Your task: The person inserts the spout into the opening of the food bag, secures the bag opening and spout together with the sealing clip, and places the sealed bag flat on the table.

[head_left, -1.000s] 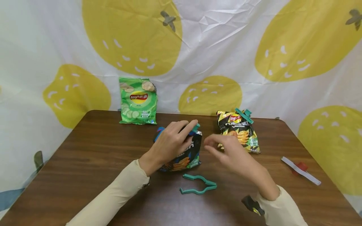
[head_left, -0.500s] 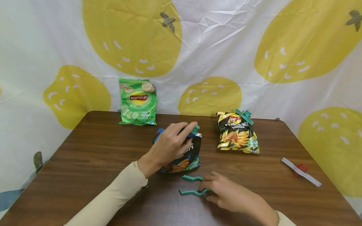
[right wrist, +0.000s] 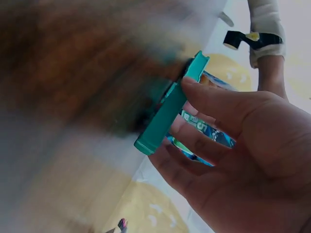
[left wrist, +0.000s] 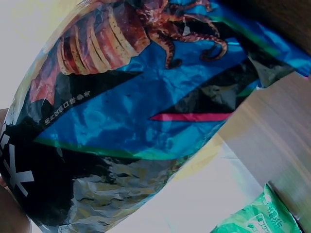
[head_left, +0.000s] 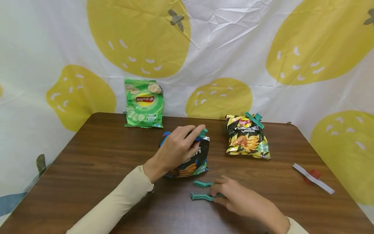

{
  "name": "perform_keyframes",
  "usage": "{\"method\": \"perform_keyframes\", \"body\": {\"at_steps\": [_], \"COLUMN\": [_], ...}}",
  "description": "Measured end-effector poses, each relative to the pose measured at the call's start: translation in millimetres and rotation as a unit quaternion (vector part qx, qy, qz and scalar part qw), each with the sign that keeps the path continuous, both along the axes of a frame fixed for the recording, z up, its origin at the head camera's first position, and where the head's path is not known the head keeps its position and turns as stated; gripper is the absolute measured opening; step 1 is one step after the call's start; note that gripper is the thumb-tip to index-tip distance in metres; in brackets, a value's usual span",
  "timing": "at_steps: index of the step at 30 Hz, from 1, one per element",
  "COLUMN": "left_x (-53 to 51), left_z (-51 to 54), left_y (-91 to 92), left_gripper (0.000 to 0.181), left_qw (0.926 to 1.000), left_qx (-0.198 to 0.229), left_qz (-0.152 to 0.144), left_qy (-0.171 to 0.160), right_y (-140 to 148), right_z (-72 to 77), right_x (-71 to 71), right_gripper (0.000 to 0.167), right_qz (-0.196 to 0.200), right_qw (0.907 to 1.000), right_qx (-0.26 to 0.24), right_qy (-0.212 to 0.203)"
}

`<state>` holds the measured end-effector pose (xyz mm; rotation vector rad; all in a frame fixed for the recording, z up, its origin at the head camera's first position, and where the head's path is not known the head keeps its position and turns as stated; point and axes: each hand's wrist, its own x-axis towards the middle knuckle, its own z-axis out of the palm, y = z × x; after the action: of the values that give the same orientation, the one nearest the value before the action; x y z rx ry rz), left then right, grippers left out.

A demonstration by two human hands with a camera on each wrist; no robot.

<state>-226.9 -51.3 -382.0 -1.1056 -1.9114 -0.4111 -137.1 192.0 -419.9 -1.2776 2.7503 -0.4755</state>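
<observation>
In the head view, my left hand point(head_left: 175, 148) grips the top of a black and blue chip bag point(head_left: 201, 154) standing on the table. A bit of teal plastic point(head_left: 203, 132) shows beside its fingertips; the rest is hidden. The left wrist view is filled by this bag point(left wrist: 121, 97), with a squid picture on it. In front of the bag, my right hand point(head_left: 233, 196) pinches a spread teal bag clip point(head_left: 201, 197) at its hinge end, low over the table. The right wrist view shows thumb and fingers on the clip point(right wrist: 170, 109).
A yellow and black chip bag point(head_left: 248, 143) lies at the right with a teal clip point(head_left: 255, 120) on its top corner. At the back left a green chip bag point(head_left: 144, 110) leans on the curtain. A white and red clip point(head_left: 314, 178) lies far right.
My right hand has come down from beside the black and blue bag to the teal clip. It now holds the clip, which has shifted slightly right. My left hand stays on the bag.
</observation>
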Motion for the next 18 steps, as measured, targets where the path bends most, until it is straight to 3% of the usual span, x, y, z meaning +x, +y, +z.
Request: {"method": "perform_keyframes", "body": {"at_steps": [4,8,13,18], "left_x": [-0.7,-1.5,-2.0,-2.4], "left_z": [-0.2,-0.7,-1.4,-1.4], "left_y": [-0.2,-1.7,-3.3,-3.9], "left_gripper": [0.050,0.050,0.051,0.049], "left_qw": [1.0000,1.0000,1.0000,1.0000], "left_qx": [0.005,0.006,0.005,0.006], "left_qz": [-0.001,0.002,0.001,-0.002], "left_qy": [0.002,0.000,-0.002,-0.004], "right_y": [5.1,13.5,27.1,38.7], "right_z": [11.6,25.7,42.1,58.3], "right_x": [1.6,2.6,-1.2,-5.7], "right_gripper": [0.015,0.012,0.009,0.015], "right_qz": [-0.022,-0.038,-0.034,-0.068], "right_qw": [0.9995,0.9987,0.9949,0.9804], "right_qx": [-0.007,-0.029,-0.076,-0.124], "right_qy": [-0.024,-0.017,0.058,0.136]}}
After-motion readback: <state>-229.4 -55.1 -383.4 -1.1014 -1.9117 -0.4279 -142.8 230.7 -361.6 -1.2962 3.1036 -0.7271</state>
